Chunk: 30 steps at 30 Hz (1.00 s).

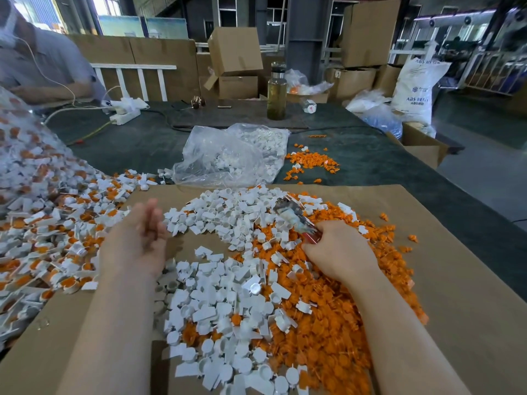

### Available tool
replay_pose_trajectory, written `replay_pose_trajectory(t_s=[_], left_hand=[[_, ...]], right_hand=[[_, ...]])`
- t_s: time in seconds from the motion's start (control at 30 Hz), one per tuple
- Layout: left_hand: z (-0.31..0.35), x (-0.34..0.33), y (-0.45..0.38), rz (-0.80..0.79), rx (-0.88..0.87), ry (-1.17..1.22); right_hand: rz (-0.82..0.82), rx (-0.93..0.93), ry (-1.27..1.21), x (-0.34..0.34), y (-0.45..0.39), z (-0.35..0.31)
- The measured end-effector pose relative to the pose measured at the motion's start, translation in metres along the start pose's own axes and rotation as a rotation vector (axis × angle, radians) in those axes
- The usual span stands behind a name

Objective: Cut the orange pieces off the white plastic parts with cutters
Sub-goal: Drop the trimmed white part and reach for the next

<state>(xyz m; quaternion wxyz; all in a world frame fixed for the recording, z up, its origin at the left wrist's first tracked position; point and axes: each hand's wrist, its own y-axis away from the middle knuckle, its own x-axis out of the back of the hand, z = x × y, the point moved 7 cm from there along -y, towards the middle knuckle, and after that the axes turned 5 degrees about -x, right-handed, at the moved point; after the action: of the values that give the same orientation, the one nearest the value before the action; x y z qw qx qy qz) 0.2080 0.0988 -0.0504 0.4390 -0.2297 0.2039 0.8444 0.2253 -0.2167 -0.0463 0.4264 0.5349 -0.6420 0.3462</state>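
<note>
White plastic parts (216, 286) lie in a big heap on the brown cardboard sheet (456, 280) right in front of us. Far on our left we see a pile of white parts with orange still on them (54, 232), spilling out of a clear bag. Next comes our left hand (139, 238). It floats just above the cardboard, palm turned up a bit, with the fingers loose and nearly straight. It holds nothing. In the middle, the white parts spread from near us up to the far edge of the cardboard. Behind them sits a crinkly clear bag (231, 155) with more white parts inside. Then comes our right hand (339, 252), resting on the heap of orange pieces (342, 323). Its fingers curl tight round the cutters (296, 220), which have red handles and point up and away from us. We cannot tell if the blades are apart. A small bunch of orange bits (312, 161) lies further back on the dark table (370, 166).
</note>
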Motion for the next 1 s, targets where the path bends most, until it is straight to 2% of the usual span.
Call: replay_pose_trajectory(t_s=[0.07,0.23,0.33,0.4,0.53,0.6,0.77,1.0], left_hand=[[-0.004,-0.018,0.011,-0.075,-0.003,-0.212],[-0.029,-0.07,0.051,-0.487,-0.306,-0.965],[-0.044,-0.09,0.067,-0.639,-0.433,-1.245],[-0.054,-0.096,0.073,-0.704,-0.508,-1.35],[-0.068,-0.099,0.079,-0.792,-0.537,-1.491],[-0.069,-0.1,0.08,-0.796,-0.531,-1.456],[-0.065,-0.098,0.079,-0.743,-0.599,-1.432],[-0.052,-0.094,0.071,-0.585,-0.556,-1.217]], right_hand=[[0.007,0.003,0.027,-0.001,0.0,-0.001],[0.043,0.039,0.046,-0.003,0.002,-0.006],[0.054,0.048,0.064,-0.004,0.001,-0.008],[0.058,0.042,0.069,-0.005,0.0,-0.009],[0.102,0.036,0.108,-0.006,0.001,-0.01],[0.115,0.036,0.123,-0.005,0.002,-0.01],[0.091,0.045,0.113,-0.007,0.002,-0.012],[0.11,0.032,0.167,-0.003,0.005,-0.011]])
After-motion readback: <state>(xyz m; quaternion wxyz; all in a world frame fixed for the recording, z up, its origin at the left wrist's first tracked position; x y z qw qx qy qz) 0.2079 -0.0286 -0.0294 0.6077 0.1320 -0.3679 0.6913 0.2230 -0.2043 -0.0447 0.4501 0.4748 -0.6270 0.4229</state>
